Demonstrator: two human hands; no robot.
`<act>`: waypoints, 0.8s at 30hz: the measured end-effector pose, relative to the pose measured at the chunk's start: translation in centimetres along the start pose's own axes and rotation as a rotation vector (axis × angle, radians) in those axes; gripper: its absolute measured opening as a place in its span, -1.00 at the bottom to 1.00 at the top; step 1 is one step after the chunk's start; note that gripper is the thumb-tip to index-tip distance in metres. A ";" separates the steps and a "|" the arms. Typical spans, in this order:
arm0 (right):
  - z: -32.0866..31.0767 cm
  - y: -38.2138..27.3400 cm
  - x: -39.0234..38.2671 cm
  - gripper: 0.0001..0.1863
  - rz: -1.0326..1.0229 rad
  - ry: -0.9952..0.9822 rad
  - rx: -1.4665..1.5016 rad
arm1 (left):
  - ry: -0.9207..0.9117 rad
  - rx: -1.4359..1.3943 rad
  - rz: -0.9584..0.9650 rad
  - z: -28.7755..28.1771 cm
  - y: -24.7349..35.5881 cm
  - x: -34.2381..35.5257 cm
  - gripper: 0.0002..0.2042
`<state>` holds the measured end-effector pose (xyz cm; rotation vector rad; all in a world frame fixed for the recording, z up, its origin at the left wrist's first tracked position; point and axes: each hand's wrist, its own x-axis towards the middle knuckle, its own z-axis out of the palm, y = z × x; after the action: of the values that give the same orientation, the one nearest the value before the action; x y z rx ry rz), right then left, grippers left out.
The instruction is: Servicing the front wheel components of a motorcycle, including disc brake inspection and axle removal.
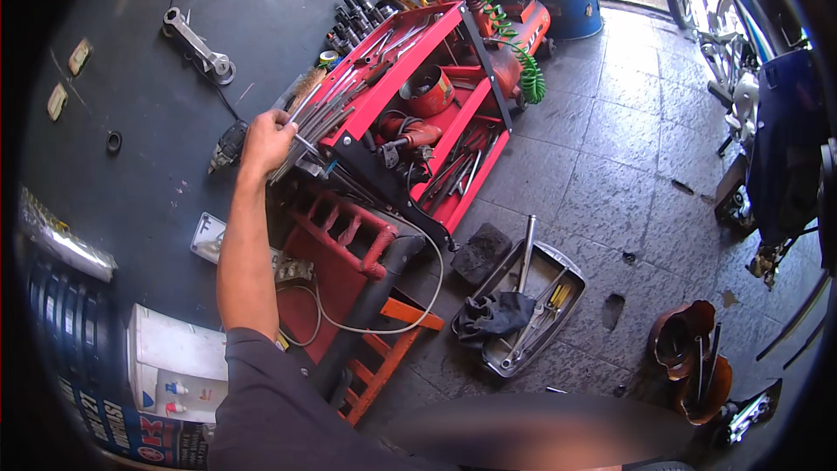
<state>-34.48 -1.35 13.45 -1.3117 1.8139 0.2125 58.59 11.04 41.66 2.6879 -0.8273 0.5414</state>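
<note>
My left hand (268, 141) reaches out to the near end of a red tool cart (440, 30). Its fingers are closed round a thin metal rod-shaped tool (307, 145), whose exact kind I cannot make out. Right beside the hand, several long metal tools (330, 113) lie along the cart's top tray. A brush with tan bristles (307, 85) is just beyond the fingers. Below and left of the hand, a dark power drill (228, 146) shows against the dark surface. My right hand is out of the picture.
A metal tray (571, 272) with wrenches and a dark cloth stands on the tiled floor. A red stand (336, 227) and an orange frame (394, 331) are below the cart. Motorcycles (741, 96) stand at the right; a red compressor (526, 30) sits behind the cart.
</note>
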 end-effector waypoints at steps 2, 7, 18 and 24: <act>0.1 -0.4 0.5 -0.54 -0.014 0.014 -0.052 | -0.005 -0.011 0.000 -0.4 0.4 0.2 -0.70; 0.3 -1.1 1.6 -0.53 -0.002 -0.012 -0.057 | -0.006 -0.003 -0.018 -0.1 0.3 0.3 -0.71; 0.5 -1.5 1.4 -0.56 -0.026 0.012 0.000 | -0.123 -0.016 0.202 2.0 -0.8 -1.5 -0.73; 0.3 0.6 2.2 -0.57 -0.056 0.016 -0.001 | -0.133 -0.069 0.101 1.8 -1.8 -1.1 -0.71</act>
<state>-34.96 -2.43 11.54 -1.3668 1.7880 0.1723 59.31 12.37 39.35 2.6529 -1.0027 0.3518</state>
